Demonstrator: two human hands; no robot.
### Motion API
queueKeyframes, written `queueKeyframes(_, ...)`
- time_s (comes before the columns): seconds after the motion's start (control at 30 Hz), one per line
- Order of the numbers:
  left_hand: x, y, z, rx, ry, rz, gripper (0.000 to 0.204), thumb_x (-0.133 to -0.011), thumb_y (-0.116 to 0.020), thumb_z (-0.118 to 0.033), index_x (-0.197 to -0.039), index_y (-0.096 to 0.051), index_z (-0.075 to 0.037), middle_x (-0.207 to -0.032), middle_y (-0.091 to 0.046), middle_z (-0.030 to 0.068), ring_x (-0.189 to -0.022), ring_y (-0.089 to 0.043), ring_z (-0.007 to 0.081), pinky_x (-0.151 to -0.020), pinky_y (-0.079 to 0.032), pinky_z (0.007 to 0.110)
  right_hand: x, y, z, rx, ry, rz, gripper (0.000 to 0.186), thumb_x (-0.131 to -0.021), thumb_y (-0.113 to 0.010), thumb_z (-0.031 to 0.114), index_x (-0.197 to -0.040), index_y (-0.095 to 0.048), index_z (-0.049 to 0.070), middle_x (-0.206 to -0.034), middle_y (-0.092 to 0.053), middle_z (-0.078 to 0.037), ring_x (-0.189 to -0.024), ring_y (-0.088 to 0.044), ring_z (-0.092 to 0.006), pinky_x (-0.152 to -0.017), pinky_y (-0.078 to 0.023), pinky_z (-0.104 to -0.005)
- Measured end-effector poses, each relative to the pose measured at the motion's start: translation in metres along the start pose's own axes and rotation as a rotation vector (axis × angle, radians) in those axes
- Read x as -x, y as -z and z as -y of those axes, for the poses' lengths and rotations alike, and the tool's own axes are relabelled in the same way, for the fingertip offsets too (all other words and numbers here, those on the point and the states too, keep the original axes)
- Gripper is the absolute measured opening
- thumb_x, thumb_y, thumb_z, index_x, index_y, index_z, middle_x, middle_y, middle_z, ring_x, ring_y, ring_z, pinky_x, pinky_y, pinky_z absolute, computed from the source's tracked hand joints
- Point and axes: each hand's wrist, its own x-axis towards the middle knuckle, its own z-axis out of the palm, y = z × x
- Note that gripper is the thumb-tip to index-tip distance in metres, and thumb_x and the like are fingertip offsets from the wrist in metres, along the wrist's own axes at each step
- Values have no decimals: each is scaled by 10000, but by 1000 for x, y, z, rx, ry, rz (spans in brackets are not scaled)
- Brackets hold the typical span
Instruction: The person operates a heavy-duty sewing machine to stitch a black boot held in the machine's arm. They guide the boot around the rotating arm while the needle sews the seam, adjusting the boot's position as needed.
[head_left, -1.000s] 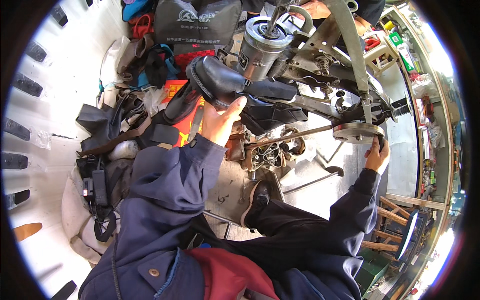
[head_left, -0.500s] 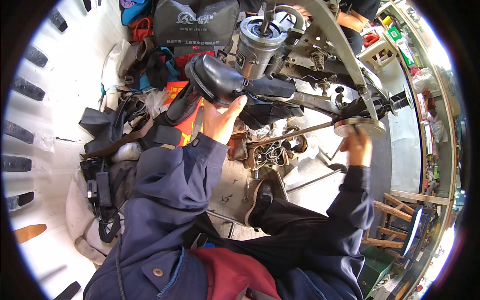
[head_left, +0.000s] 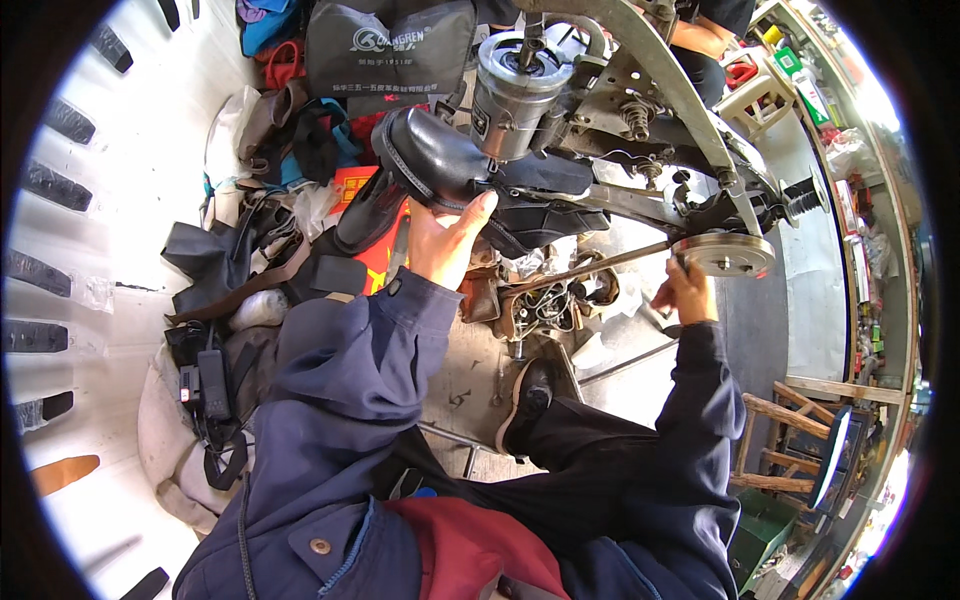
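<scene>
Silvery handwheel, black shoe under machine head, toe leftward

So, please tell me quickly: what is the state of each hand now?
Left hand: closed, holding the black shoe from below.
Right hand: curled at the edge of the round metal wheel; its exact grip cannot be told.

Shoe black; wheel silver-grey; jacket navy; waist cloth dark red; bag dark grey, white print.

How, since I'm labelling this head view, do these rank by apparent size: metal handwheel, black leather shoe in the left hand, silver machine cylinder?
1. Black leather shoe
2. Silver machine cylinder
3. Metal handwheel, seen at a slant
</scene>
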Motion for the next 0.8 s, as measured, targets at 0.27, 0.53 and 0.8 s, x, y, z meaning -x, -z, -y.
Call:
queueKeyframes(0.27, 0, 1, -6, -59, 95, -5, 807, -822, -792, -161, -1414, -266, -4, -1269, -544, 151, -1121, -578, 219, -988, -470, 353, -8, 97, 27, 311, 213, -683, 286, -926, -616, 274, -809, -586, 16, -595, -539, -46, -440, -501, -124, -425, -389, -284)
queueKeyframes(0.53, -7, 9, -2, -104, 199, -9, 817, -769, -815, -274, -1384, -336, -29, -1197, -588, 137, -1019, -619, 223, -843, -524, 369, -34, 57, -71, 492, -150, -341, 354, -952, -557, 161, -1296, -503, 101, -595, -527, -68, -430, -520, -163, -404, -464, -334)
queueKeyframes(0.8, -9, 7, -18, -107, 203, -7, 658, -769, -808, -193, -1289, -440, -32, -1114, -634, 99, -955, -634, 187, -810, -524, 330, 23, 5, 49, 1100, 17, -240, 439, -825, -681, 448, -998, -698, 44, -835, -720, -123, -837, -690, -304, -737, -525, -399)
